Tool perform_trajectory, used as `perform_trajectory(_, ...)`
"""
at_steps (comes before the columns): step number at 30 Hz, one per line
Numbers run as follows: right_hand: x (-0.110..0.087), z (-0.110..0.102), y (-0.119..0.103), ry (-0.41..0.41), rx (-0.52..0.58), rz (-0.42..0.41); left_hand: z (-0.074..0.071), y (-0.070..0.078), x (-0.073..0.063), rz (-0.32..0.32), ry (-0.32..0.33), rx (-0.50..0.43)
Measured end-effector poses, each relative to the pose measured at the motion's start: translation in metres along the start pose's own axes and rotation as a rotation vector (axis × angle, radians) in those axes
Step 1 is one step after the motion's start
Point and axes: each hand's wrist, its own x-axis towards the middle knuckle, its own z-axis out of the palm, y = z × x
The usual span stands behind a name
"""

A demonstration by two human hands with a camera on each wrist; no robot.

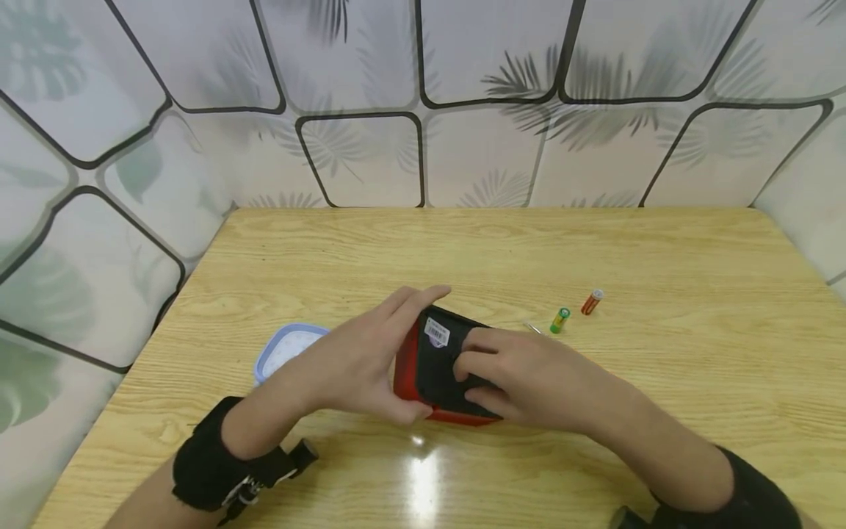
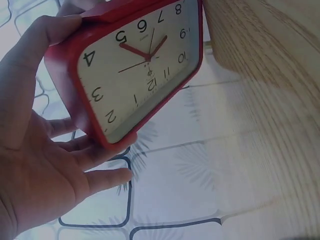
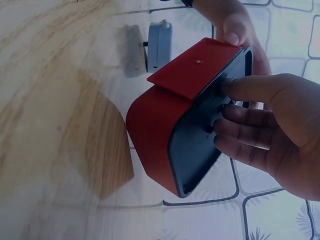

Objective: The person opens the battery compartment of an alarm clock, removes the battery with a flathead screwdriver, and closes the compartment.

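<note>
A red alarm clock (image 1: 406, 364) with a black back (image 1: 439, 375) is held tilted over the table. My left hand (image 1: 370, 353) grips it by one side, thumb on one edge and fingers on the opposite one. Its white dial (image 2: 135, 75) appears upside down in the left wrist view. Behind the clock, my right hand (image 1: 522, 375) has bent fingers against the black back. In the right wrist view, thumb and fingertips close in around small black knobs (image 3: 210, 129) there, partly hidden by the fingers. A white sticker (image 1: 437, 332) shows on the back.
A light blue square-rimmed object (image 1: 291, 349) sits on the wooden table (image 1: 363, 250), left of the clock. To the right are a green battery (image 1: 559, 320), a red-orange battery (image 1: 592, 302) and a thin silvery piece (image 1: 533, 328). A patterned wall (image 1: 476, 154) stands behind.
</note>
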Motion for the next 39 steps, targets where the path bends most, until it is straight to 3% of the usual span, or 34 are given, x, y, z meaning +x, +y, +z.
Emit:
perform_trajectory(8,0.000,-0.007,0.004,0.058,0.010,0.141,0.000,0.001,0.002,0.103,0.129,-0.043)
perform_trajectory(14,0.001,-0.003,0.003,-0.018,-0.010,0.247,0.007,0.001,0.004,0.179,0.266,-0.023)
perform_trajectory(18,0.002,0.004,0.003,-0.001,-0.010,0.221,0.009,0.004,0.005,0.252,0.349,-0.071)
perform_trajectory(25,0.003,0.009,0.006,0.161,-0.021,0.115,0.008,0.008,0.007,0.416,0.457,-0.175)
perform_trajectory(30,0.003,0.009,0.008,0.184,0.052,0.123,0.008,0.005,0.007,0.417,0.449,-0.248)
perform_trajectory(33,0.003,0.009,0.010,0.205,0.105,0.110,0.008,0.004,0.006,0.386,0.403,-0.299)
perform_trajectory(39,0.006,0.007,0.014,0.269,0.340,0.085,0.010,0.007,0.003,0.302,0.287,-0.296)
